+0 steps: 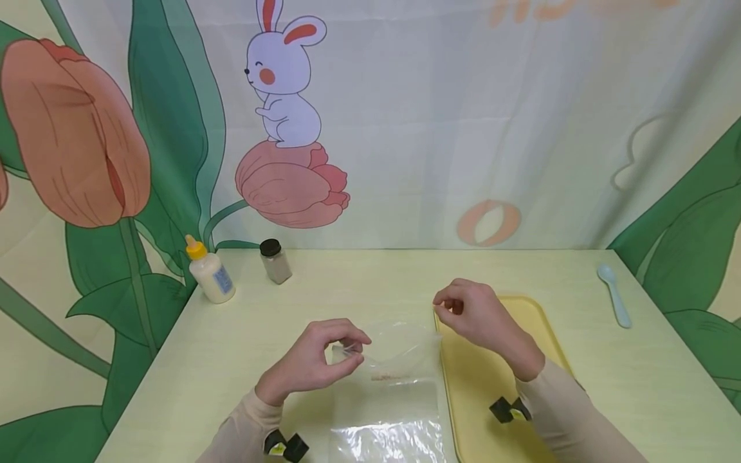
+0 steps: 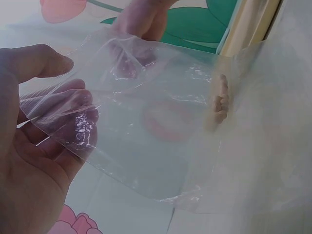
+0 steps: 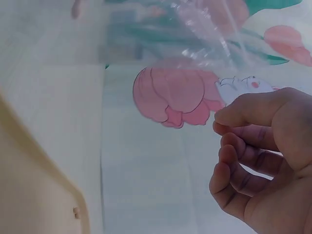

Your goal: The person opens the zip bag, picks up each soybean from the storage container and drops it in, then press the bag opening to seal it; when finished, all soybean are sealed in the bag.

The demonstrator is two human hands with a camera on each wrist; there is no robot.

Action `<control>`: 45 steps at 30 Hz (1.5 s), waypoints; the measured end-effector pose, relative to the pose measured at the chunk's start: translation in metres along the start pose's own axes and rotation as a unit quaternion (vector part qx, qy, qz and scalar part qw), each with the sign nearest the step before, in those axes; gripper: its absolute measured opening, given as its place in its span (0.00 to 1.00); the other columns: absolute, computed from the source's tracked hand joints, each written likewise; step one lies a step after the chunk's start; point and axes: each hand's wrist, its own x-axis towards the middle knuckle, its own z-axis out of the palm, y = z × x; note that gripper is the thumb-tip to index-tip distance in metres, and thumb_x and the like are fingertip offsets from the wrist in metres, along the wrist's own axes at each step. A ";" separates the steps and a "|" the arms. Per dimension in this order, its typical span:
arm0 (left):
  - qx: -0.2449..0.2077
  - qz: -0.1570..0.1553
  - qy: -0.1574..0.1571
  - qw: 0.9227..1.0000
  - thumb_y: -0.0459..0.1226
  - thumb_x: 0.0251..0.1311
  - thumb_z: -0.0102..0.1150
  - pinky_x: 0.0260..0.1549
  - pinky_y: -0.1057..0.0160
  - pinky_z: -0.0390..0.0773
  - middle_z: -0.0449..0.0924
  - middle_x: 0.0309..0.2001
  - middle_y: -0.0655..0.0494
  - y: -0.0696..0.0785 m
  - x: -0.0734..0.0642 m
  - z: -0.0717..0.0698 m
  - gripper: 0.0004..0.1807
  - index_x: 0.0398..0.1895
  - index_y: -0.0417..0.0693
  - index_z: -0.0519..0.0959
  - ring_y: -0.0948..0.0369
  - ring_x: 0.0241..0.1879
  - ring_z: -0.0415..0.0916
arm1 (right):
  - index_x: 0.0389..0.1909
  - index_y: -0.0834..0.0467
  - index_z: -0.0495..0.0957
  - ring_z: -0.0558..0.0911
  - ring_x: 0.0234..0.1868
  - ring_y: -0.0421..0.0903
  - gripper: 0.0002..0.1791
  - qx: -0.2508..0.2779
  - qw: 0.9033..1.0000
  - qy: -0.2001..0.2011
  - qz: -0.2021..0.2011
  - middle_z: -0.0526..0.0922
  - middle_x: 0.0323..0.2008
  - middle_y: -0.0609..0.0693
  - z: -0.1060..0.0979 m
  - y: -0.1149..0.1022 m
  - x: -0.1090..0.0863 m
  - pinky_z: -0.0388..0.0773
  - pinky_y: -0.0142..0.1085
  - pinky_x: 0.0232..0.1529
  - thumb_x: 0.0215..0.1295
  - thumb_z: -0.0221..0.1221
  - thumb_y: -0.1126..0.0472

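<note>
A clear plastic bag (image 1: 399,350) stands up partly from the table in front of me, its mouth at the top. Around its left edge curl the fingers of my left hand (image 1: 324,357); the film drapes over them in the left wrist view. A short row of small brown pieces (image 2: 221,100) shows through the bag. My right hand (image 1: 477,315) is to the right of the bag, over the far left corner of the yellow tray (image 1: 475,386). Its thumb and forefinger meet at the tips, and nothing shows between them. One small brown piece (image 3: 76,212) lies in the tray.
At the back left stand a white bottle (image 1: 212,276) with a yellow cap and a small jar (image 1: 276,262) with a black lid. A pale blue spoon (image 1: 615,296) lies at the far right. Behind the table hangs a printed cloth (image 1: 405,128).
</note>
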 end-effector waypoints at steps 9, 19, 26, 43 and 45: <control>0.001 0.000 0.000 1.000 0.25 0.53 0.63 0.32 0.64 0.81 0.81 0.29 0.50 0.002 0.000 -0.002 0.10 0.38 0.43 0.81 0.58 0.29 0.77 | 0.28 0.51 0.83 0.74 0.25 0.37 0.06 0.044 0.997 0.053 -0.039 0.76 0.24 0.38 -0.007 -0.022 -0.004 0.75 0.30 0.27 0.55 0.66 0.67; 0.005 -0.001 -0.001 1.000 0.27 0.54 0.64 0.33 0.65 0.81 0.81 0.30 0.52 -0.021 -0.007 0.005 0.11 0.40 0.45 0.81 0.62 0.30 0.77 | 0.30 0.50 0.83 0.75 0.28 0.35 0.07 0.083 0.991 0.054 -0.090 0.79 0.28 0.37 -0.006 -0.039 -0.009 0.74 0.26 0.30 0.55 0.66 0.67; 0.005 -0.001 -0.005 1.000 0.30 0.55 0.64 0.34 0.66 0.81 0.82 0.32 0.56 -0.033 -0.010 0.006 0.11 0.42 0.47 0.82 0.65 0.32 0.77 | 0.31 0.51 0.83 0.76 0.30 0.35 0.06 0.112 0.984 0.049 -0.129 0.81 0.30 0.39 -0.007 -0.048 -0.009 0.75 0.24 0.33 0.57 0.65 0.66; -0.001 -0.006 -0.004 1.000 0.25 0.53 0.63 0.33 0.65 0.81 0.81 0.29 0.51 0.001 0.001 -0.001 0.11 0.39 0.43 0.81 0.61 0.30 0.77 | 0.33 0.51 0.83 0.76 0.29 0.35 0.06 0.107 0.984 0.035 -0.138 0.81 0.32 0.39 -0.003 -0.049 -0.012 0.75 0.24 0.32 0.56 0.67 0.65; 0.000 -0.004 -0.004 1.000 0.25 0.53 0.63 0.34 0.65 0.81 0.82 0.30 0.51 0.000 0.000 0.000 0.11 0.39 0.44 0.81 0.61 0.30 0.77 | 0.33 0.52 0.84 0.76 0.29 0.35 0.06 0.106 0.984 0.035 -0.136 0.81 0.32 0.39 -0.003 -0.049 -0.012 0.75 0.24 0.32 0.55 0.67 0.65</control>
